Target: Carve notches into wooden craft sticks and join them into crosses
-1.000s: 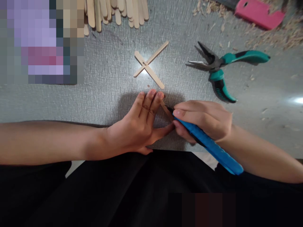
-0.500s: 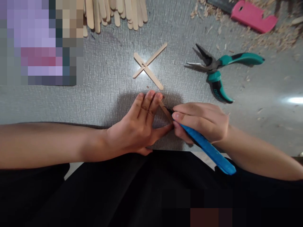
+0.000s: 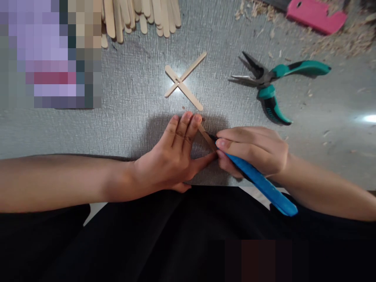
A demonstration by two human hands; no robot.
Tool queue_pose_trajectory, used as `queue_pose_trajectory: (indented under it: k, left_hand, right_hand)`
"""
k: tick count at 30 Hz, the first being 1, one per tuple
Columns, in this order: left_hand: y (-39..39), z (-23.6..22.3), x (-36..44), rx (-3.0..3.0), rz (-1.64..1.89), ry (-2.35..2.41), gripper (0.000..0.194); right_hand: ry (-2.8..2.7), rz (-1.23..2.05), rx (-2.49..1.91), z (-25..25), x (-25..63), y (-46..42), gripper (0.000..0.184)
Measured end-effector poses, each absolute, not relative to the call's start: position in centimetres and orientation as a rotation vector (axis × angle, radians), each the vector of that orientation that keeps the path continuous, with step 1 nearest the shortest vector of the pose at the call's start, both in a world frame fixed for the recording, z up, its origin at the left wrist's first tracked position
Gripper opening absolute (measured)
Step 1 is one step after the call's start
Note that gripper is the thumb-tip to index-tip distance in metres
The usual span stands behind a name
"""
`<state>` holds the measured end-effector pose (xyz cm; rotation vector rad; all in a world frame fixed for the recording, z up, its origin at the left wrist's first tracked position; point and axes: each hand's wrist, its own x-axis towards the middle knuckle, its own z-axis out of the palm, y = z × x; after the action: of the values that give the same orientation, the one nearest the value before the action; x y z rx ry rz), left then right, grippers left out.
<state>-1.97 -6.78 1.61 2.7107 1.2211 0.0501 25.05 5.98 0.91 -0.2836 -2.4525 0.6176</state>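
Observation:
With my left hand [image 3: 179, 152] I pin a wooden craft stick [image 3: 206, 137] on the table, fingertips at its far end and thumb at its near end. My right hand [image 3: 252, 150] is closed round a blue utility knife [image 3: 260, 183], whose handle slants down to the right. The knife's dark tip meets the pinned stick along its right side; the blade's edge is too small to make out. Just beyond my left fingertips, two crossed craft sticks [image 3: 190, 94] lie in an X, with a small slot near the crossing.
Needle-nose pliers [image 3: 266, 80] with teal handles lie spread beyond my right hand. A pink-handled tool [image 3: 315, 15] rests among wood shavings [image 3: 349, 41] at the far right. Several loose craft sticks [image 3: 142, 15] lie at the back, beside a blurred purple patch. The table [image 3: 123, 117] is grey and textured.
My right hand and the knife have shifted very slightly right, along with a small shift of the whole view. My left hand keeps its hold on the stick.

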Motion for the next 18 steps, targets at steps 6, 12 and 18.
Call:
queue_pose_trajectory:
  k: [6, 12, 18]
  left_hand:
    - [-6.68, 1.72, -2.1, 2.759, 0.044, 1.205, 0.158]
    - [-6.85, 1.42, -2.2, 2.725, 0.031, 1.197, 0.15]
    - [-6.62, 1.59, -2.38, 2.716, 0.015, 1.184, 0.145]
  right_hand:
    - [-2.471, 0.657, -0.318, 1.04, 25.36, 5.77, 0.02]
    - [-2.487, 0.628, -0.313, 1.1, 25.52, 5.55, 0.013]
    - [-2.489, 0.635, -0.299, 1.0, 25.34, 5.7, 0.021]
